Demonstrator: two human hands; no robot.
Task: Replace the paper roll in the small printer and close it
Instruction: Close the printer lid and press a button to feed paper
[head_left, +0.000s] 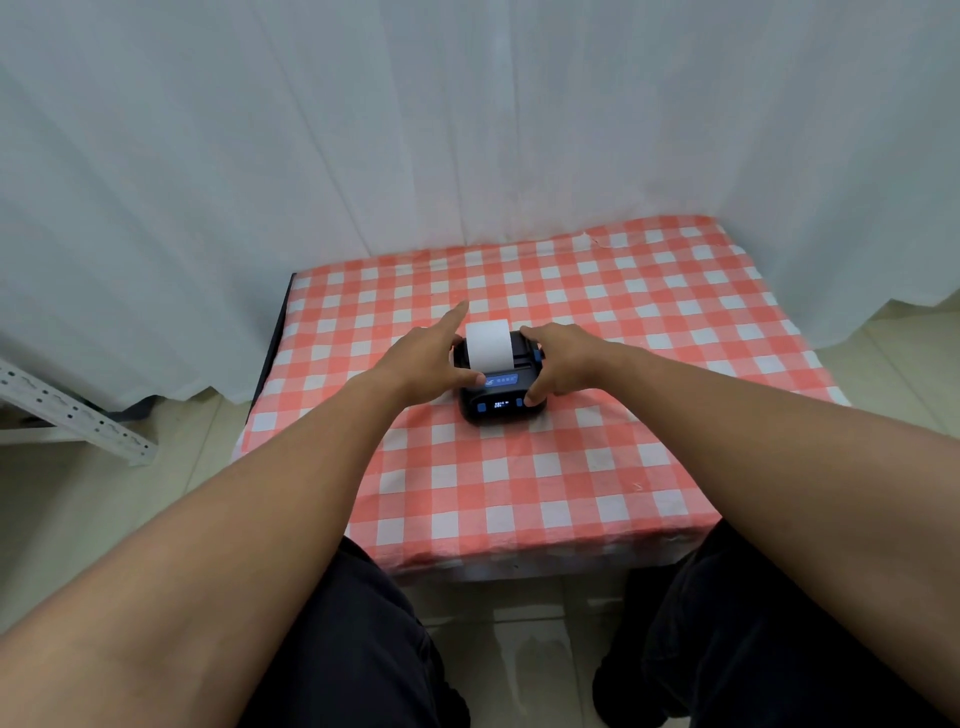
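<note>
the small black printer (500, 382) sits mid-bench (519, 499), white paper (487, 343) sticking up from it. left hand (426, 366) and right hand (558, 364) clasp its sides, fingers clamped on its body.

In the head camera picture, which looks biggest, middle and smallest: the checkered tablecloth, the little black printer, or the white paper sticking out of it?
1. Checkered tablecloth, by far the largest.
2. Black printer.
3. White paper, narrower than the printer it rises from.

All sit at similar distance, so the order is safe.
</note>
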